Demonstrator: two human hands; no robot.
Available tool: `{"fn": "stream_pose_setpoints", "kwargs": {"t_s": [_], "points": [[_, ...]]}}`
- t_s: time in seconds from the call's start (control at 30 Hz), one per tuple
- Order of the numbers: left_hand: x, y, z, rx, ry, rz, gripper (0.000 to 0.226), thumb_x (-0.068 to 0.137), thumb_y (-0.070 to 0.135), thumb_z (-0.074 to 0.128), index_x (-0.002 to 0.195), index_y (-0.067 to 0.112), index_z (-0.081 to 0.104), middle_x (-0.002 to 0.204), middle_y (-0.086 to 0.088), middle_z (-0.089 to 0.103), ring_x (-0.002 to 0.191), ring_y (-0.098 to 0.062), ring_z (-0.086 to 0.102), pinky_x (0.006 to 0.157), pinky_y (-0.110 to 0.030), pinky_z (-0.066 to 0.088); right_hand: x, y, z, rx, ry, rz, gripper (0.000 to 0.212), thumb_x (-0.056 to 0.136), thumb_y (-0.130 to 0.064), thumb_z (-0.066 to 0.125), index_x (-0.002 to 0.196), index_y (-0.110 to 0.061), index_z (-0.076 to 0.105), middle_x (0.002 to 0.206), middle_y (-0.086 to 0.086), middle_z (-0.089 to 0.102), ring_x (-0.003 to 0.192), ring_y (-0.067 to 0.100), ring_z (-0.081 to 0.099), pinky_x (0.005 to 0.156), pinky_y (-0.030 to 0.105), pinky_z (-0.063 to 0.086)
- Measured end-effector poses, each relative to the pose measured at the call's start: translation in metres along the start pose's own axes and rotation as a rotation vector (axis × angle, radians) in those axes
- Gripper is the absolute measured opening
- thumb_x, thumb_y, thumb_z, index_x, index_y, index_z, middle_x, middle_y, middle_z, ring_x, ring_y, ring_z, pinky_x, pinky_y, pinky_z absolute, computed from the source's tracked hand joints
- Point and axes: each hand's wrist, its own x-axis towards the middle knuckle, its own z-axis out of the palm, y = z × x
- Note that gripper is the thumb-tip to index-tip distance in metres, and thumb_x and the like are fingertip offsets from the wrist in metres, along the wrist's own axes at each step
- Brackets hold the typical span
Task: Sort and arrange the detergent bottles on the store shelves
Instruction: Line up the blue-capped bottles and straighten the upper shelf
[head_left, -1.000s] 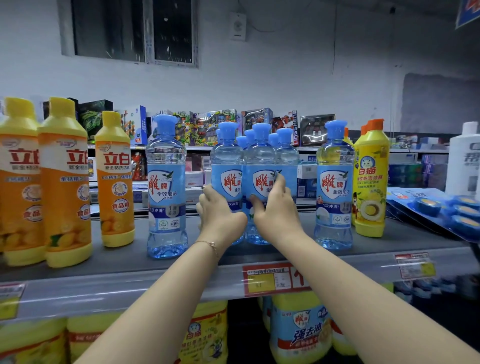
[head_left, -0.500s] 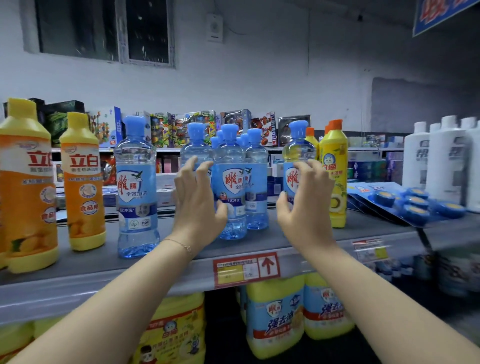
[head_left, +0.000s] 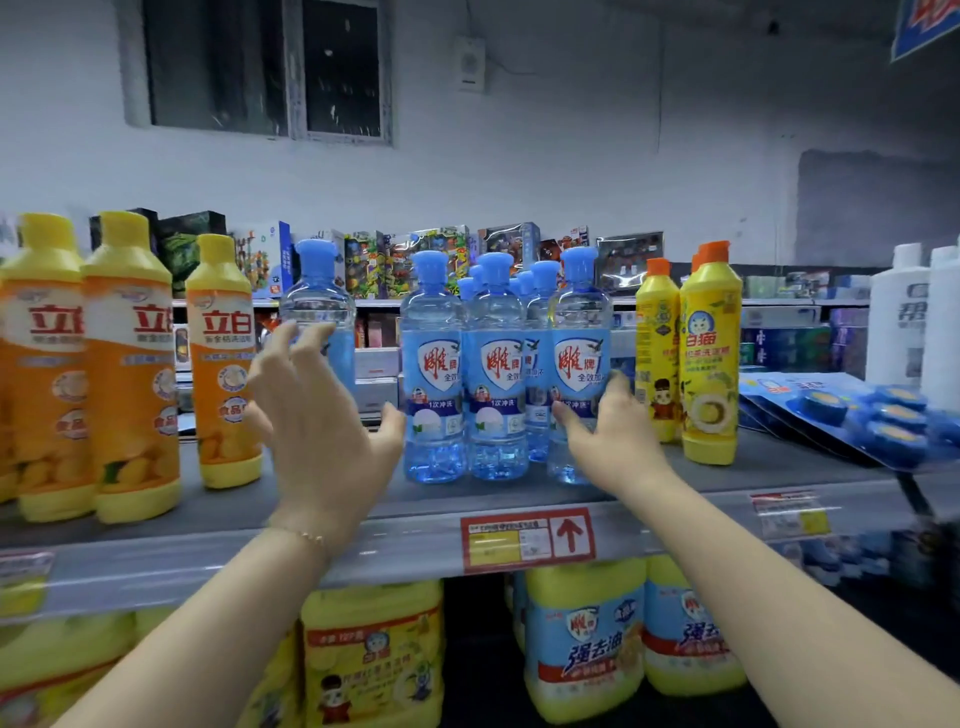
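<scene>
A tight cluster of clear blue detergent bottles (head_left: 496, 364) with blue caps stands mid-shelf. My right hand (head_left: 610, 444) grips the low part of the cluster's rightmost blue bottle (head_left: 579, 358), thumb on its right side. Further left, one blue bottle (head_left: 318, 306) stands alone. My left hand (head_left: 317, 431) hovers open in front of it with fingers spread, holding nothing. Three orange bottles (head_left: 130, 364) with yellow caps line the shelf's left end. Two yellow bottles (head_left: 709, 353) with orange caps stand right of the cluster.
The grey shelf (head_left: 363, 540) carries a red price tag (head_left: 527, 540) on its front lip. White bottles (head_left: 896, 317) and flat packs of blue blocks (head_left: 857, 415) lie at the right. Large yellow jugs (head_left: 374, 654) fill the shelf below. Toy boxes sit behind.
My right hand went to the separate blue bottle on the right and brought it left against the cluster. My left hand left the cluster and moved left towards the lone bottle.
</scene>
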Motion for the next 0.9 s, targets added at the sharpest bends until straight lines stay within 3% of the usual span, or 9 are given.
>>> {"fn": "stream_pose_setpoints", "kwargs": {"t_s": [0.13,0.23,0.33,0.43,0.53,0.7,0.8,0.9], "points": [[-0.001,-0.014,-0.010,-0.112,-0.159,-0.352,0.094,0.070,0.011,0.080,0.142,0.011,0.019,0.139,-0.017,0.032,0.121,-0.026,0.037,0.093,-0.037,0.038,0.001,-0.013,0.010,0.070,-0.110,0.032,0.044,0.093,-0.028,0.057,0.125,-0.009,0.035,0.127,0.011,0.049,0.099,0.014,0.043,0.082,0.026,0.038],[0.006,-0.022,-0.009,-0.235,-0.344,-0.523,0.072,0.077,0.009,0.075,0.132,0.011,0.029,0.126,-0.013,0.050,0.107,-0.025,0.053,0.080,-0.030,0.040,0.001,-0.011,0.014,0.086,-0.114,0.063,0.057,0.092,-0.029,0.058,0.136,-0.008,0.028,0.135,0.013,0.042,0.116,0.020,0.045,0.092,0.031,0.038],[0.007,-0.022,-0.011,-0.212,-0.331,-0.526,0.057,0.077,0.014,0.077,0.120,0.012,0.040,0.116,-0.010,0.057,0.104,-0.028,0.057,0.080,-0.033,0.045,-0.006,-0.005,0.016,0.007,0.104,-0.036,0.078,0.087,-0.029,0.064,0.146,-0.006,0.018,0.144,0.015,0.031,0.133,0.028,0.032,0.110,0.043,0.033],[-0.003,-0.006,-0.016,-0.308,-0.300,-0.491,0.050,0.079,0.016,0.076,0.114,0.017,0.042,0.101,0.001,0.058,0.093,-0.020,0.059,0.081,-0.030,0.047,-0.016,-0.008,0.017,-0.052,0.325,-0.264,0.062,0.081,-0.021,0.065,0.133,-0.003,0.037,0.138,0.017,0.039,0.126,0.029,0.036,0.108,0.037,0.030],[-0.010,0.015,-0.017,-0.458,-0.290,-0.458,0.042,0.081,0.018,0.075,0.108,0.021,0.043,0.089,0.014,0.057,0.079,-0.002,0.059,0.070,-0.019,0.048,-0.023,-0.016,0.022,-0.082,0.349,-0.384,0.050,0.079,-0.024,0.058,0.123,-0.003,0.046,0.130,0.016,0.046,0.119,0.027,0.040,0.099,0.027,0.026],[-0.014,0.042,-0.003,-0.520,-0.380,-0.349,0.041,0.078,0.018,0.076,0.104,0.027,0.046,0.097,0.011,0.064,0.087,-0.003,0.063,0.072,-0.015,0.048,-0.032,-0.034,0.030,-0.003,0.159,-0.542,0.032,0.088,-0.023,0.051,0.115,-0.006,0.052,0.109,0.006,0.056,0.104,0.020,0.052,0.091,0.041,0.047],[-0.016,0.054,0.014,-0.502,-0.439,-0.311,0.046,0.075,0.022,0.078,0.107,0.025,0.045,0.104,0.004,0.064,0.094,-0.012,0.063,0.078,-0.027,0.053,-0.030,-0.038,0.029,-0.028,0.225,-0.543,0.030,0.087,-0.017,0.052,0.115,-0.006,0.050,0.111,0.007,0.053,0.104,0.022,0.050,0.088,0.041,0.047],[-0.022,0.063,0.029,-0.490,-0.481,-0.336,0.051,0.070,0.031,0.078,0.104,0.026,0.041,0.104,0.002,0.064,0.096,-0.018,0.064,0.081,-0.042,0.056,-0.020,-0.031,0.024,-0.097,0.322,-0.388,0.038,0.084,-0.015,0.060,0.118,-0.006,0.046,0.119,0.012,0.047,0.107,0.026,0.045,0.089,0.041,0.044]]}}
